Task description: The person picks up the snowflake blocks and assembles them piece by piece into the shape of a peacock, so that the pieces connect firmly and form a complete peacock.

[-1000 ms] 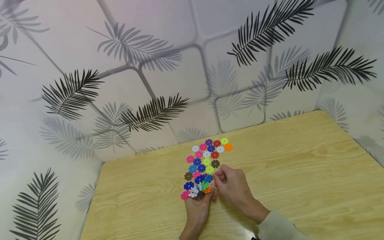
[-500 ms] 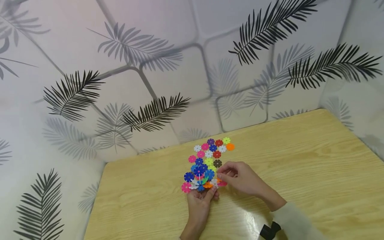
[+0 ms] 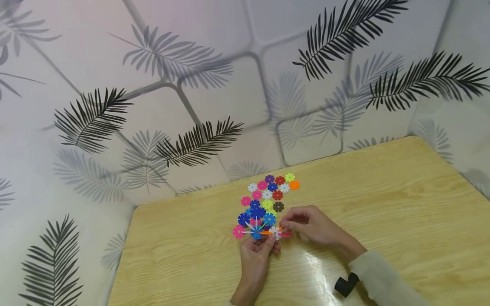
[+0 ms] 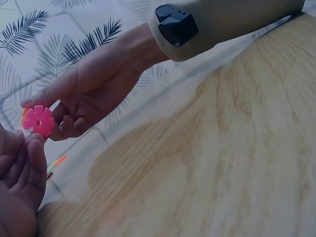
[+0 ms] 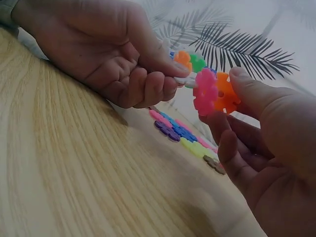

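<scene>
My left hand (image 3: 255, 257) pinches a white notched disc (image 3: 274, 232) between thumb and fingers. That disc belongs to a joined cluster of colored interlocking discs, with a blue disc (image 3: 256, 232) and a pink disc (image 3: 239, 231) toward its left end. On the right end, a pink disc (image 5: 205, 91) slots against an orange disc (image 5: 226, 94), seen close in the right wrist view. My right hand (image 3: 319, 225) pinches the orange disc with its thumb and fingertips. In the left wrist view, the right hand (image 4: 96, 86) reaches across to the pink disc (image 4: 39, 121).
Loose discs lie flat on the wooden table (image 3: 383, 204) behind the cluster, among them a red disc (image 3: 277, 195), a brown disc (image 3: 278, 207) and an orange disc (image 3: 294, 185). A patterned wall (image 3: 214, 140) borders the table's back. A black device (image 3: 346, 284) sits at the right sleeve.
The cluster has risen slightly and tipped, so several of its discs now appear edge-on. My right hand has shifted right, and the pink and orange discs at that end have come into view.
</scene>
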### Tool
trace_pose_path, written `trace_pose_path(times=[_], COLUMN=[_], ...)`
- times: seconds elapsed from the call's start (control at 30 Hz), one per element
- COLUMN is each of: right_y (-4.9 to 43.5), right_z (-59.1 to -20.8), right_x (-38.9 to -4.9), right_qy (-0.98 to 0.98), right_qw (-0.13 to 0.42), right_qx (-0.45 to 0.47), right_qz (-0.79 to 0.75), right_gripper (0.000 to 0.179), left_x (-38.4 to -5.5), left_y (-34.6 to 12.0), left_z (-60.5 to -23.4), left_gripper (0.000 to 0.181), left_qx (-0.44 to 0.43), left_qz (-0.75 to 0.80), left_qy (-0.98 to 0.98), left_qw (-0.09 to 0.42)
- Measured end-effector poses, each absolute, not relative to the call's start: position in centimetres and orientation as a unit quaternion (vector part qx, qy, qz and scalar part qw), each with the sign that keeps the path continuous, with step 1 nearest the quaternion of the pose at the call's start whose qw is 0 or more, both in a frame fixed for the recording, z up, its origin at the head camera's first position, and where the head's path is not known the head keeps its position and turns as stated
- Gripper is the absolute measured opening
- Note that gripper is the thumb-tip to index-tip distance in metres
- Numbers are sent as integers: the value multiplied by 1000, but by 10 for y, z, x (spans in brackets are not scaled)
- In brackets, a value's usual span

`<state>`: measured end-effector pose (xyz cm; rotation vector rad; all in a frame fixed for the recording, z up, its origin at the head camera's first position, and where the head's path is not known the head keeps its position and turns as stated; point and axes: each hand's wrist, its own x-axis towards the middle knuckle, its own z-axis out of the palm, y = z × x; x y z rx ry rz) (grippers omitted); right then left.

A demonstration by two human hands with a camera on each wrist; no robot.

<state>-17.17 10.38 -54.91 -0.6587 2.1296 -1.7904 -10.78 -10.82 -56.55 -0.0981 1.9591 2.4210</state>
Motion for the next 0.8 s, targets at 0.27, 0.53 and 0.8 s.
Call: trace_pose_path(times=[0.27,0.53,0.8], right_y=[106,107,106], right_z=[-558,-557,-545], right_x=[-171,-170,-168], right_qy=[722,701,721], right_qw=[139,137,126], right_qx=[-220,-247,-260], right_qz=[-641,-655,-630], right_gripper=[9,9,6], left_x=[-106,-105,-106], left_y=[-107,-106,-108], left_z=[-567,-572,-572], left_gripper=[30,28,24], left_qx=[-23,-8,-11], left_qz=[783,772,762], left_qy=[622,636,648], left_qw=[7,-3,7])
